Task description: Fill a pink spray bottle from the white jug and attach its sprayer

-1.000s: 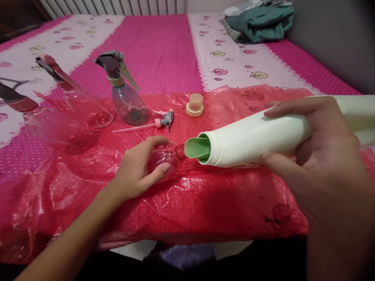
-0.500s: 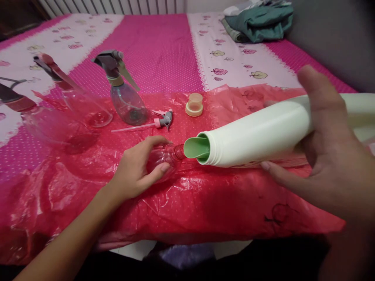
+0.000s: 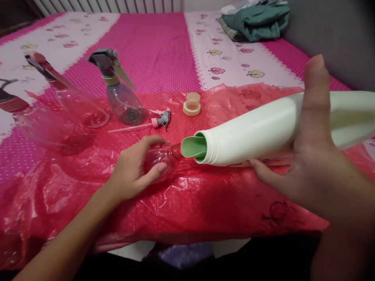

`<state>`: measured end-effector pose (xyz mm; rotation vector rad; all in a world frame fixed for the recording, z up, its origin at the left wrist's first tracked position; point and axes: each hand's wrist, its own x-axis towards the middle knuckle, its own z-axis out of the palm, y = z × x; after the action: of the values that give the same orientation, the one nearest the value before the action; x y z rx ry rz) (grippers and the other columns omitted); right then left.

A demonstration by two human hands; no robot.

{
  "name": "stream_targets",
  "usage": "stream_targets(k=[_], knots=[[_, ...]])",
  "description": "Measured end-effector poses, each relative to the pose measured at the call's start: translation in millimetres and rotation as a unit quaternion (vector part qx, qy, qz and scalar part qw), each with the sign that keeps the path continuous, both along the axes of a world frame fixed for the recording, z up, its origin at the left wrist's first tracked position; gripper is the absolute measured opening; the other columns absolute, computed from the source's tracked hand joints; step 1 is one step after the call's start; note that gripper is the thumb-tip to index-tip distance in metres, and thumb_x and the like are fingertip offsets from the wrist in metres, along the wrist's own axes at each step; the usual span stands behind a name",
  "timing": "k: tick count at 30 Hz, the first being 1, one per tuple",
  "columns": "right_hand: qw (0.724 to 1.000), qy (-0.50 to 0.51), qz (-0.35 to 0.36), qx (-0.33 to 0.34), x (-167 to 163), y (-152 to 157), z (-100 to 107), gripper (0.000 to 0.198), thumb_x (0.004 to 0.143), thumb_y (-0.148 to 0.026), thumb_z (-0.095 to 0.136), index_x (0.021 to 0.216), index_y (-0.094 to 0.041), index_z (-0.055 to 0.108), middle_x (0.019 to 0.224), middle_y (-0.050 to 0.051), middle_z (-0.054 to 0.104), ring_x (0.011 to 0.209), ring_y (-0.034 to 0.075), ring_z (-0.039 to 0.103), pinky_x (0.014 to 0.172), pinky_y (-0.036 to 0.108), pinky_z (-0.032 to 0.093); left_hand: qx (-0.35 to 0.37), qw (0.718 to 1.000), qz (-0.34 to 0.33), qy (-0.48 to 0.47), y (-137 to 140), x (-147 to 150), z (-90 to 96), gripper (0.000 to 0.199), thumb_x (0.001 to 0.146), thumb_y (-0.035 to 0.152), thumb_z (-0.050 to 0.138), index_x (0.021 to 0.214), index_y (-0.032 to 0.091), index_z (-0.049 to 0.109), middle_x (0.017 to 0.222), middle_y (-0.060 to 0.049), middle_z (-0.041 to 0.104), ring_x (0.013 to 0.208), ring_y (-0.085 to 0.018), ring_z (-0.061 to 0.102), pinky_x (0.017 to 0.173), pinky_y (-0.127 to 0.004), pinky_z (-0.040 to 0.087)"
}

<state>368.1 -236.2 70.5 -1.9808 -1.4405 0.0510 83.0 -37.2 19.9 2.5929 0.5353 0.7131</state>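
My left hand is wrapped around a clear plastic spray bottle with its top off. The threaded neck of that bottle meets the green spout of a large pale detergent-type bottle. My right hand grips the large bottle, which lies tilted nearly level with its mouth toward the left. Its thumb and one finger show, while the other fingers are hidden. I cannot tell whether liquid is flowing. Behind the necks lies a pink and grey spray head with its tube. Near it stands a yellowish cap.
Three spray bottles with heads on stand at the left: a grey-topped one, a pink-topped one and another at the edge. Red plastic sheeting covers the pink patterned bed. Folded clothes lie at the back right.
My right hand has shifted a little left along the large bottle, and its thumb stands more upright. The whole view has slid slightly. My left hand keeps its hold.
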Motion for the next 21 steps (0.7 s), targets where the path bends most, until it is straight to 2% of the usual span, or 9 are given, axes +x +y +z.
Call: stream_targets(k=[4, 9, 13, 15, 18, 21], knots=[[1.000, -0.017, -0.011, -0.006, -2.7, 1.2, 2.5, 0.133, 0.070, -0.038, 0.072, 0.180, -0.040, -0.004, 0.106, 0.006, 0.054, 0.078, 0.022, 0.059, 0.057, 0.035, 0.059, -0.007, 1.000, 0.002, -0.009, 0.4, -1.4, -2.9, 0.036, 0.109, 0.047, 0.058, 0.140, 0.028, 0.059, 0.131, -0.008, 0.080, 0.114, -0.033, 0.080, 0.094, -0.047, 0.063], [1.000, -0.029, -0.012, -0.004, -5.3, 2.0, 4.6, 0.129, 0.074, -0.039, 0.071, 0.180, -0.041, -0.005, 0.121, 0.009, 0.057, 0.092, 0.027, 0.063, 0.070, 0.039, 0.065, -0.024, 1.000, 0.013, 0.010, 0.4, -1.5, -0.6, 0.039, 0.107, 0.052, 0.058, 0.137, 0.028, 0.060, 0.130, -0.009, 0.081, 0.113, -0.035, 0.079, 0.094, -0.049, 0.064], [0.999, -0.043, -0.007, -0.001, -3.1, 1.3, 2.5, 0.133, 0.070, -0.039, 0.069, 0.180, -0.038, -0.005, 0.139, 0.012, 0.049, 0.082, 0.018, 0.057, 0.057, 0.030, 0.058, -0.022, 1.000, 0.014, 0.008, 1.0, -1.5, -1.7, 0.040, 0.108, 0.053, 0.057, 0.138, 0.028, 0.060, 0.130, -0.009, 0.080, 0.114, -0.035, 0.079, 0.094, -0.049, 0.064], [0.999, -0.051, -0.001, 0.001, -2.1, 1.0, 1.3, 0.135, 0.068, -0.039, 0.069, 0.180, -0.036, -0.005, 0.146, 0.013, 0.045, 0.084, 0.017, 0.056, 0.056, 0.028, 0.055, -0.014, 1.000, 0.009, 0.004, 1.1, -1.5, -2.7, 0.039, 0.109, 0.052, 0.056, 0.139, 0.027, 0.060, 0.131, -0.009, 0.080, 0.114, -0.034, 0.079, 0.094, -0.048, 0.063], [0.998, -0.064, 0.005, 0.010, -1.4, 1.1, 0.3, 0.133, 0.068, -0.038, 0.069, 0.181, -0.032, -0.002, 0.150, 0.014, 0.044, 0.107, 0.025, 0.060, 0.061, 0.027, 0.055, -0.009, 1.000, 0.007, 0.001, 0.6, -1.2, -2.6, 0.038, 0.109, 0.051, 0.056, 0.139, 0.027, 0.060, 0.130, -0.009, 0.080, 0.113, -0.034, 0.079, 0.093, -0.048, 0.063], [0.998, -0.065, 0.016, 0.020, -0.3, 1.3, 0.5, 0.132, 0.068, -0.035, 0.067, 0.181, -0.030, -0.001, 0.154, 0.014, 0.043, 0.132, 0.033, 0.055, 0.075, 0.032, 0.061, -0.019, 1.000, 0.013, 0.005, 0.0, -0.8, -0.7, 0.040, 0.108, 0.054, 0.056, 0.137, 0.027, 0.060, 0.130, -0.009, 0.080, 0.114, -0.034, 0.079, 0.094, -0.048, 0.063]])
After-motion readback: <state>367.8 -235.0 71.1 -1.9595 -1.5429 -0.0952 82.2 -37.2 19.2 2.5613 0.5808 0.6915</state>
